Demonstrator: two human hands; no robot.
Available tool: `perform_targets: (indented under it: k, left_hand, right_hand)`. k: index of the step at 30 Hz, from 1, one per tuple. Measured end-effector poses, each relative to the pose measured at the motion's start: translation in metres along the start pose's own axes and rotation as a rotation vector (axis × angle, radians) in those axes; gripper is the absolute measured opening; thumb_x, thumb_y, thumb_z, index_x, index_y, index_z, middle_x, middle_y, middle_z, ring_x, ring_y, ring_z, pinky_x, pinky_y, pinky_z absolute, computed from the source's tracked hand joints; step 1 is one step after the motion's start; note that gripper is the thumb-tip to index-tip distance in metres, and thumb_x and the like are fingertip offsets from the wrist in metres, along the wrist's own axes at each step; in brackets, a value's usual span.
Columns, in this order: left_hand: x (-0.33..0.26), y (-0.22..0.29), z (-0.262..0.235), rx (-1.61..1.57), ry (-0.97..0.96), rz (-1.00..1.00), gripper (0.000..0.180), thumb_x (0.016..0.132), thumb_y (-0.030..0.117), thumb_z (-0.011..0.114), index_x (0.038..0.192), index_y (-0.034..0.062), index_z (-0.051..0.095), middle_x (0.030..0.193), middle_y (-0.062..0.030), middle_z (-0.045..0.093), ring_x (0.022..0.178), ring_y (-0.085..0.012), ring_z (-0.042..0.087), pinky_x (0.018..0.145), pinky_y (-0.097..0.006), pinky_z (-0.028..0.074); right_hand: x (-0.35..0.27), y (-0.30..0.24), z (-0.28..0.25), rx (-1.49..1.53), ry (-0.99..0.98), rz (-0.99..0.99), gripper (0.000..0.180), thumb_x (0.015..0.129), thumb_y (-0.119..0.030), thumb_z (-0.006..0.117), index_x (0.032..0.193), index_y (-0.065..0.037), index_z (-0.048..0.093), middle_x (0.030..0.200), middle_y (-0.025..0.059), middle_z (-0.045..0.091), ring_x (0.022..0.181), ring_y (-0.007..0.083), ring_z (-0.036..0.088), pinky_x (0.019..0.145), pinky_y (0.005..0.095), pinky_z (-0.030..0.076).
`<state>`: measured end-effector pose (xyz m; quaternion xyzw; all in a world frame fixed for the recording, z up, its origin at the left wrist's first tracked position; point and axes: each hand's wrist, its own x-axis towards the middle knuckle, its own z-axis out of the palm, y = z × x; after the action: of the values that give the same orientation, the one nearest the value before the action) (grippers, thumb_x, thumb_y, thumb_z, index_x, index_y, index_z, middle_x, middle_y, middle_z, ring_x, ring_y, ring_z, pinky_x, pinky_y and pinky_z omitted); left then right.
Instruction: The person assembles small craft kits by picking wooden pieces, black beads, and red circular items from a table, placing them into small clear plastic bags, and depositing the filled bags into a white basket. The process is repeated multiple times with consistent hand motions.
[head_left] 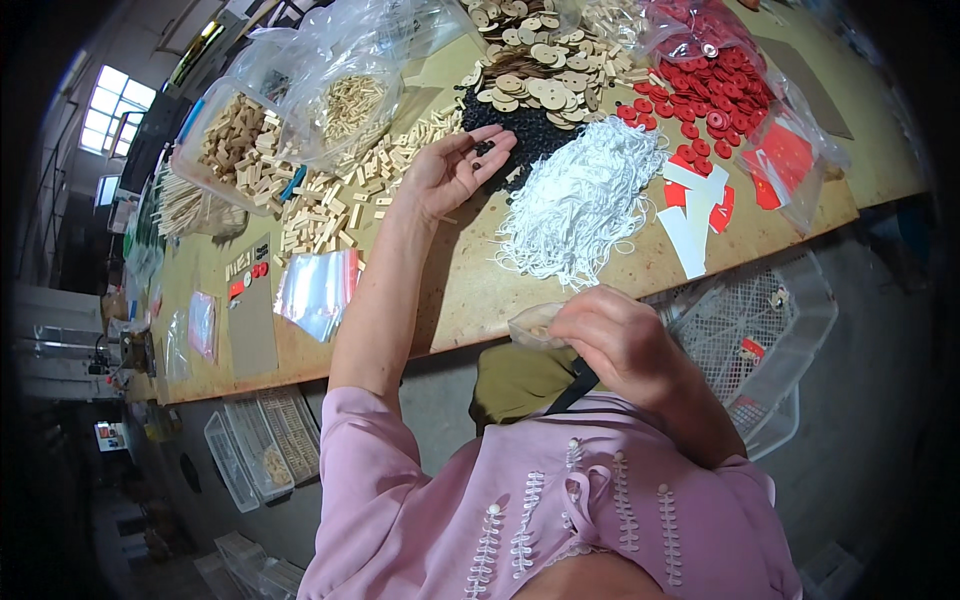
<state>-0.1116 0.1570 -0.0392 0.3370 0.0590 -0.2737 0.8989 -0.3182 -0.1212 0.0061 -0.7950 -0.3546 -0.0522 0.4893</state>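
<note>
Pink blouse (410, 510) w/ white beaded trim is closest to cam; olive cloth (520, 385) past it, then near edge of the surface (450, 310). L hand (445, 178) is out over the surface, palm up, fingers open & slightly curled, a few sm. black pcs (484, 148) resting on them. Black heap (530, 135) of similar pcs is just beside it. R hand (615, 335) is at the near edge, fingers pinched on a sm. clear bag (535, 325); contents pale, can't ID.

White string pile (580, 200) sits btwn black heap & near edge. Wooden discs (550, 90) are beyond the heap, twd far edge; red discs (710, 95) to their right, some under clear plastic. White/red card strips (697, 215) lie nr right end of near edge, clear packet (785, 165) w/ red card beside them, twd right corner.

Left of L arm: wooden blocks (320, 210), plus a tub (200, 172) w/ more. Flat zip bags (315, 295) nr near edge; brown card (252, 340) twd left corner. Below: slatted crate (275, 435) left, mesh crate (735, 320) right.
</note>
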Motion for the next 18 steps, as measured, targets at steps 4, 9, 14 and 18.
perform_targets:
  k: [4, 9, 14, 18]
  left_hand:
    - [-0.0006, -0.0011, 0.0016, -0.014, 0.016, 0.008, 0.048, 0.11, 0.01, 0.035, 0.151, -0.0149, 0.034, 0.152, -0.0337, 0.044, 0.138, -0.0388, 0.054, 0.114, -0.045, 0.051]
    - [-0.0001, -0.0006, -0.0024, -0.026, -0.008, -0.003, 0.047, 0.11, 0.008, 0.037, 0.151, -0.0145, 0.034, 0.153, -0.0326, 0.044, 0.14, -0.0384, 0.052, 0.116, -0.045, 0.05]
    - [-0.0015, -0.0015, 0.0001, -0.017, 0.009, 0.004, 0.046, 0.108, 0.005, 0.038, 0.15, -0.016, 0.036, 0.153, -0.0321, 0.043, 0.139, -0.0384, 0.053, 0.115, -0.043, 0.051]
    - [-0.0037, -0.0029, 0.0051, 0.02, 0.039, 0.024, 0.046, 0.107, 0.002, 0.039, 0.149, -0.017, 0.038, 0.153, -0.032, 0.044, 0.138, -0.0384, 0.054, 0.114, -0.042, 0.053]
  right_hand:
    - [-0.0001, 0.0005, 0.0012, -0.003, 0.001, -0.002, 0.022, 0.082, 0.004, 0.075, 0.102, -0.004, 0.073, 0.1, 0.012, 0.067, 0.094, 0.0324, 0.068, 0.08, 0.0409, 0.056]
    - [-0.0012, 0.0015, 0.0019, 0.006, -0.014, 0.009, 0.022, 0.082, 0.004, 0.075, 0.103, -0.004, 0.073, 0.1, 0.0122, 0.067, 0.094, 0.0325, 0.068, 0.08, 0.0407, 0.056]
    - [-0.0009, 0.0017, 0.0025, 0.001, -0.012, 0.0, 0.022, 0.083, 0.004, 0.075, 0.103, -0.004, 0.073, 0.1, 0.0121, 0.067, 0.094, 0.0324, 0.069, 0.08, 0.0406, 0.056]
    - [-0.0012, 0.0017, 0.0032, 0.0, -0.007, 0.0, 0.021, 0.083, 0.004, 0.075, 0.102, -0.004, 0.073, 0.1, 0.0119, 0.067, 0.093, 0.0324, 0.069, 0.079, 0.0408, 0.057]
